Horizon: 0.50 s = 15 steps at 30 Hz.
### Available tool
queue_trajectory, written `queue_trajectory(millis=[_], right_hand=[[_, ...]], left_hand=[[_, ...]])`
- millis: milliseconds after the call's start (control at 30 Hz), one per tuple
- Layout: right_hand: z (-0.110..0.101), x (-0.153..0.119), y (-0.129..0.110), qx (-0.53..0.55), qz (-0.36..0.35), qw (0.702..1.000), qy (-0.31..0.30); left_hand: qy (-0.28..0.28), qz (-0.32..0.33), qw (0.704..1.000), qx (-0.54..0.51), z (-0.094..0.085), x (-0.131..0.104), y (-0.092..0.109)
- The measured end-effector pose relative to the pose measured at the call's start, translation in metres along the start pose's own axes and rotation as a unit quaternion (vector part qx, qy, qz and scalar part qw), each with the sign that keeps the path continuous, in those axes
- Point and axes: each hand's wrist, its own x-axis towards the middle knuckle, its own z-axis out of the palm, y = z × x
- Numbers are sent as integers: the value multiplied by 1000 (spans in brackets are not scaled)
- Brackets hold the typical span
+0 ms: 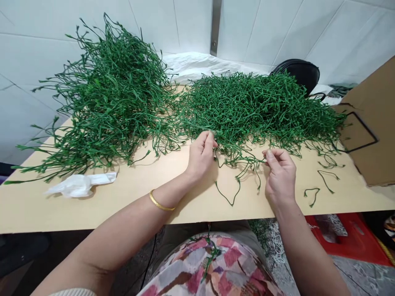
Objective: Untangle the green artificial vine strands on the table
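Observation:
My left hand (201, 155), a gold bangle on its wrist, is closed in a pinch at the front edge of a tangled heap of thin green plastic stems (243, 109). Blurred green strands show at its fingertips. To the right, my right hand (280, 172) pinches the end of a green plastic stem (256, 159) between thumb and forefinger. Several stems lie between the two hands, with one bent loose stem (232, 204) on the table below them. A taller pile of green stems (114, 94) with small leafy tips stands at the left.
A crumpled white tissue (78, 185) lies at the table's (135, 209) front left. At the right stands a cardboard box (370, 127). A black round case (298, 74) sits behind the heap, near the tiled wall. Below is a red plastic stool (354, 242). Several stems lie on my patterned clothing.

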Motion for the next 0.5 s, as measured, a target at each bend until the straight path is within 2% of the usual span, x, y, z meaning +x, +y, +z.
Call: queue_trajectory(millis=[100,133,200,333,500], right_hand=[[2,3,-4,-34,-43,998,-11],[3,2,-4,-35,-46,998,-22],[7,-1,-6,-23,-36,998,-51],[17,-10,-9,-3,-23,996,-88],[26,-11,-16,20,1,993,-117]], left_hand=[[68,179,977,90,-7,1,6],[64,224,965,118,-7,0,8],[1,282,945,163,-6,-4,11],[-166,313,917,184,3,-12,11],[-242,308,878,274,8,-13,2]])
